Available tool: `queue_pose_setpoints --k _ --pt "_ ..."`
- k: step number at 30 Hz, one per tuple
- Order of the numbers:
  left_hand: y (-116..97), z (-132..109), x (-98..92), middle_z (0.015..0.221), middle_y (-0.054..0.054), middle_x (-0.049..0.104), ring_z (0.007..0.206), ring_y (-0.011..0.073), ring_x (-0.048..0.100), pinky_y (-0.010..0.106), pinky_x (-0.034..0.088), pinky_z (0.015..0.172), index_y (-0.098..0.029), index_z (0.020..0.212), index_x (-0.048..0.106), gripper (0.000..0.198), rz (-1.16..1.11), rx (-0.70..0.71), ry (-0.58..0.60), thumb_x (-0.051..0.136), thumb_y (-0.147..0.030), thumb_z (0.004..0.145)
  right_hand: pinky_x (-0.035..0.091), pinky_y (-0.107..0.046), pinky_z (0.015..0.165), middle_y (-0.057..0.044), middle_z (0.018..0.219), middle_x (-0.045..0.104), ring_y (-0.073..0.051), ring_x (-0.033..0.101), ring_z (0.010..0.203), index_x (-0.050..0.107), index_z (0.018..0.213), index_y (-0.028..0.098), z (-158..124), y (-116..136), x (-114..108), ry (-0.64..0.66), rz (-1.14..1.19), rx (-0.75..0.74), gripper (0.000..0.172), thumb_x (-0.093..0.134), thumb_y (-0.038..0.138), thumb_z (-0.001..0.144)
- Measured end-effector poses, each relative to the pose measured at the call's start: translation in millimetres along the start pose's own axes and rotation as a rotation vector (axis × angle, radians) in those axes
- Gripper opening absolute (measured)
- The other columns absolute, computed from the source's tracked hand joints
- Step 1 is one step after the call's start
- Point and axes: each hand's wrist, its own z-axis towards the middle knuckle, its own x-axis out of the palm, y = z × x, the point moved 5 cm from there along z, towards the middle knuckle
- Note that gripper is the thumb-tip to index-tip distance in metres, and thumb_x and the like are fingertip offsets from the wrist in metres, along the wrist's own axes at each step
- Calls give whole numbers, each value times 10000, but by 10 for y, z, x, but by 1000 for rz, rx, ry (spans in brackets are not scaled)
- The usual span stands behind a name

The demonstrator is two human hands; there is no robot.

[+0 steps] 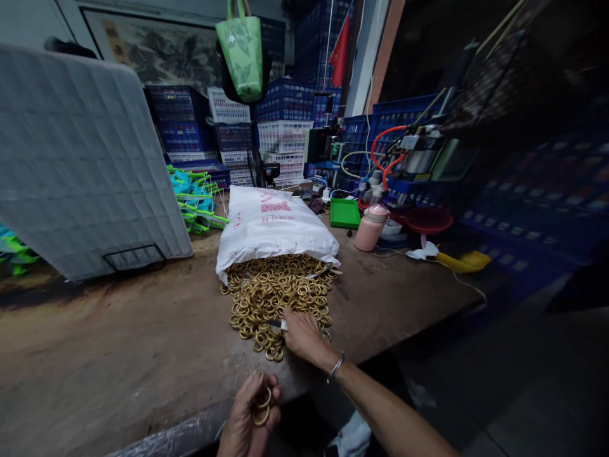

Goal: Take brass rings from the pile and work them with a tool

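Brass-coloured metal rings (259, 298) spill in a heap from the mouth of a white printed sack (280, 228) lying on the table. My left hand (247, 416) is at the table's front edge, its fingers curled round a few of these rings (261, 416). Over the front right of the heap reaches my right hand (307, 336), with a metal bracelet on the wrist. Its fingers are closed on a small flat tool (277, 324) with a dark blade-like end and a light part, pointing left over the rings. The rest of the tool is hidden in the hand.
A large grey padded panel (90, 158) stands on the left, near green and blue items (197, 197). Right of the sack are a green tray (345, 213), a pink bottle (370, 230) and a yellow scoop (464, 261). Stacked crates (285, 136) line the back.
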Motion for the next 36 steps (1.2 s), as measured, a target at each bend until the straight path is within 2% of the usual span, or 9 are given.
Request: queue_pose_setpoints --k 4,7,9,14,17,22,27,32,36 --pt "-47 19 58 657 -17 556 555 87 518 156 343 390 -163 752 550 269 100 104 15 698 -343 619 277 -236 579 -48 765 600 -149 533 685 476 945 160 -55 -12 -34 -33 139 -3 208 433 136 743" --pt "-70 65 70 625 -39 538 486 76 482 148 315 355 -197 905 519 364 203 232 -5 673 -386 635 282 -201 549 6 682 552 -104 477 608 479 823 178 -159 56 -78 -67 432 -31 72 427 180 774" --pt "-69 97 63 569 -59 517 415 64 430 144 287 331 -207 949 503 427 268 290 -47 669 -422 620 300 -187 546 27 637 510 -93 446 590 460 748 179 -247 128 -83 -63 645 -63 74 425 227 791" --pt "-118 76 132 470 -62 478 350 34 332 152 263 343 -158 649 549 325 445 374 -69 657 -461 601 335 -178 526 60 562 460 -79 442 538 426 723 183 -413 255 51 104 1016 -95 152 420 307 810" --pt "-211 -6 163 472 -39 503 417 74 410 187 353 428 -161 527 540 312 541 484 -79 661 -441 592 321 -180 528 56 578 463 -79 441 559 453 718 173 -442 259 75 112 968 -126 171 442 320 805" --pt "-307 -83 127 593 13 619 600 169 537 246 419 607 -185 640 663 162 757 691 -79 661 -344 611 267 -186 510 55 601 431 -74 375 568 497 691 161 -453 279 32 75 781 -136 215 458 344 795" --pt "-272 -69 120 584 2 585 582 150 511 232 409 587 -170 627 627 184 721 587 -17 622 -351 660 246 -182 483 62 545 387 -71 345 537 460 617 159 -427 269 89 91 827 -52 205 458 288 777" --pt "-212 -70 99 478 -55 453 443 86 377 193 348 474 -166 581 538 254 645 430 -59 620 -393 661 273 -179 490 60 504 413 -70 372 507 434 588 164 -397 214 121 70 900 -6 235 418 276 794" --pt "-229 -49 60 512 -38 494 485 107 429 203 363 504 -175 616 575 206 728 553 -75 598 -368 684 271 -179 499 59 537 427 -71 377 525 482 668 163 -433 243 40 61 865 -67 242 408 338 818"
